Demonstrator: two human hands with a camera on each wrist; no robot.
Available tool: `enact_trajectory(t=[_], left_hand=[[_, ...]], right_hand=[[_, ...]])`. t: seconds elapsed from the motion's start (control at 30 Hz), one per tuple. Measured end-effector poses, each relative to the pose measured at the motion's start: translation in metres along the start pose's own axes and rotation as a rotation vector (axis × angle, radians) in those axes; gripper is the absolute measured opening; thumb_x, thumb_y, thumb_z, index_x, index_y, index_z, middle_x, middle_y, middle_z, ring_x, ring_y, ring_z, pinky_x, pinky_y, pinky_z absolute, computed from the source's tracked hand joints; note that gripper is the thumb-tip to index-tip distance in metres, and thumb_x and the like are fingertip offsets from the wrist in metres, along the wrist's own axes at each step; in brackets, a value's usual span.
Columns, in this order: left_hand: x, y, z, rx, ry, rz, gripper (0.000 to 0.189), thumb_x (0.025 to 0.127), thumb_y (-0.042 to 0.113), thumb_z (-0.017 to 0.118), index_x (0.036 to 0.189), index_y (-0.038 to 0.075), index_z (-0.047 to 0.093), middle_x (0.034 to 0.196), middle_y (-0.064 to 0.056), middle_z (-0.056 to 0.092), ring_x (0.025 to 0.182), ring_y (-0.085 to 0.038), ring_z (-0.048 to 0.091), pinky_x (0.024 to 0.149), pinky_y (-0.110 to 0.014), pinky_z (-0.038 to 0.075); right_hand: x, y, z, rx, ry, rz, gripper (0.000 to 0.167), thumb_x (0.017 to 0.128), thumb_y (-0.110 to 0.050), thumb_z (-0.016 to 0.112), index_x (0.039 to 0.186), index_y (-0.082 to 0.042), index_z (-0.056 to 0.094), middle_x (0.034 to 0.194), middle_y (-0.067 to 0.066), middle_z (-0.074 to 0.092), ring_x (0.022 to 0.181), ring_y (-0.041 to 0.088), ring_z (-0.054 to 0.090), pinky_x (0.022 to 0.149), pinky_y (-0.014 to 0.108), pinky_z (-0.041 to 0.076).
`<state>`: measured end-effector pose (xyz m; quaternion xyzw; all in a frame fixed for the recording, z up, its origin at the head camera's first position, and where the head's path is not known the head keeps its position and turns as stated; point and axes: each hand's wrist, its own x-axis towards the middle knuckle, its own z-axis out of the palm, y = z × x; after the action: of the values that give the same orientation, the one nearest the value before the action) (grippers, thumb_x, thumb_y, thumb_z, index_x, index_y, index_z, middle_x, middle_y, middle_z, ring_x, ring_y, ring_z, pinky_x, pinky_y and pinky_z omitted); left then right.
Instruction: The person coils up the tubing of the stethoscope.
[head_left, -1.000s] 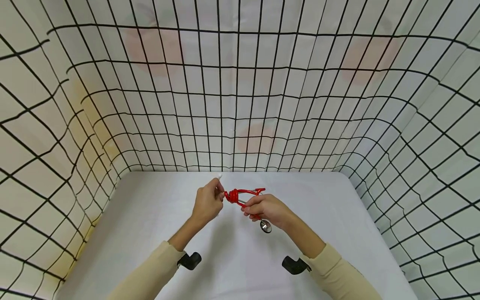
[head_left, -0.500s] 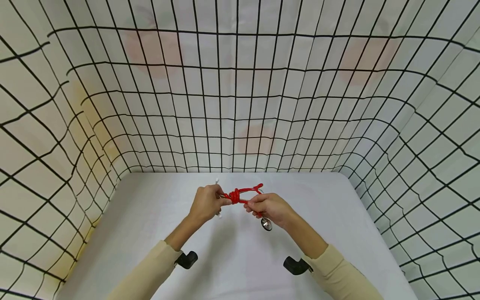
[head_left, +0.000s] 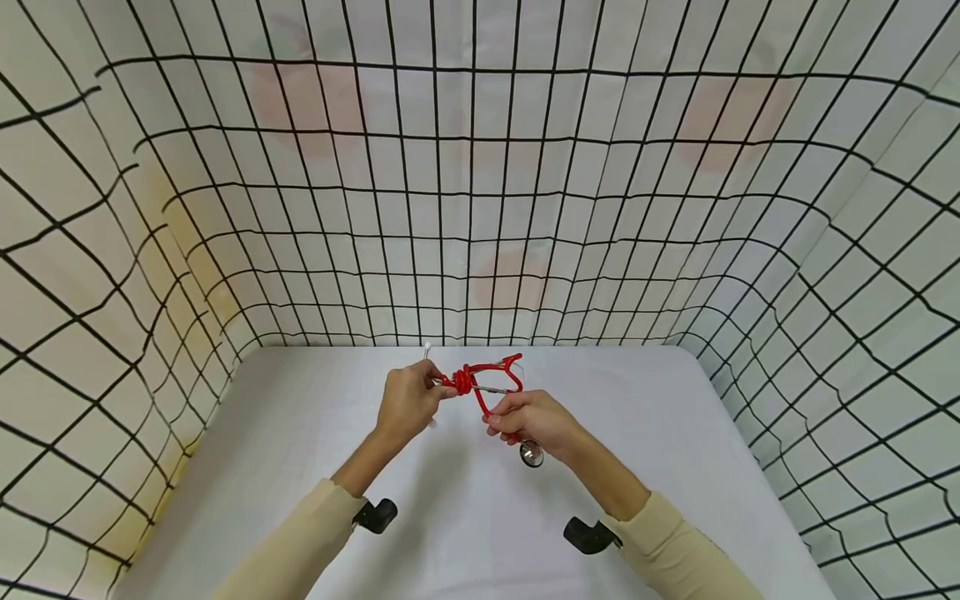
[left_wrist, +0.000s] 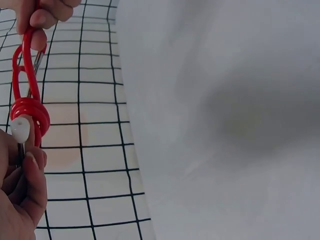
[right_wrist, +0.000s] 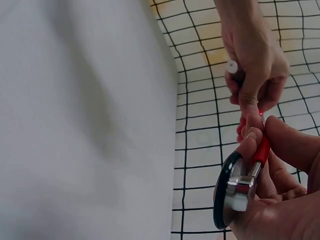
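A stethoscope with red tubing is held up above the white table, its tube wound into a knot (head_left: 462,380). To the knot's left, my left hand (head_left: 403,404) pinches the stethoscope, with a white ear tip (left_wrist: 20,130) sticking out past the fingers. My right hand (head_left: 543,421) grips the red tube between thumb and fingers, close to the round metal chest piece (right_wrist: 240,192), which hangs below that hand in the head view. Between the hands the tubing spreads into a loop, and a metal tube shows inside it. Fingers hide part of the ear tubes.
A white-covered table (head_left: 300,500) lies beneath both hands. Black grid netting (head_left: 465,208) over pale walls rises at the back and along both sides. A black camera mount sits at each wrist, below the beige sleeves (head_left: 315,533).
My left hand has shifted its hold up against the knot and then lifted slightly. The right hand's strand has pulled down from the knot, and the loop between the hands is wider.
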<state>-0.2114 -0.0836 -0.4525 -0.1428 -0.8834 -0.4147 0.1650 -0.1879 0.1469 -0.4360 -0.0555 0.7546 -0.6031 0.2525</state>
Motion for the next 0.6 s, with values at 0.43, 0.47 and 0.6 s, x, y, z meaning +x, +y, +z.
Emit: enact_trajectory(t=[0.43, 0.47, 0.6], left_hand=[[0.002, -0.010, 0.005, 0.010, 0.049, -0.020, 0.019, 0.080, 0.009, 0.086, 0.084, -0.001, 0.070, 0.061, -0.007, 0.064, 0.047, -0.011, 0.050, 0.043, -0.025, 0.042], [0.002, -0.011, 0.005, 0.016, 0.049, -0.021, 0.019, 0.080, 0.009, 0.085, 0.083, -0.001, 0.070, 0.061, -0.006, 0.065, 0.048, -0.011, 0.050, 0.043, -0.025, 0.041], [-0.001, -0.013, 0.008, 0.040, 0.057, -0.026, 0.018, 0.080, 0.008, 0.085, 0.083, 0.000, 0.070, 0.060, -0.005, 0.064, 0.048, -0.010, 0.048, 0.043, -0.024, 0.039]], right_hand=[[-0.004, 0.003, 0.014, -0.162, -0.040, 0.001, 0.012, 0.090, -0.015, 0.071, 0.088, -0.003, 0.074, 0.079, 0.005, 0.073, 0.065, 0.016, 0.058, 0.047, 0.024, 0.035], [-0.005, 0.004, 0.015, -0.168, -0.045, 0.000, 0.013, 0.090, -0.014, 0.071, 0.088, -0.002, 0.074, 0.078, 0.005, 0.073, 0.065, 0.016, 0.058, 0.047, 0.024, 0.035], [-0.008, 0.005, 0.019, -0.198, -0.074, -0.005, 0.012, 0.089, -0.015, 0.072, 0.086, -0.003, 0.074, 0.077, 0.007, 0.072, 0.063, 0.015, 0.057, 0.043, 0.024, 0.028]])
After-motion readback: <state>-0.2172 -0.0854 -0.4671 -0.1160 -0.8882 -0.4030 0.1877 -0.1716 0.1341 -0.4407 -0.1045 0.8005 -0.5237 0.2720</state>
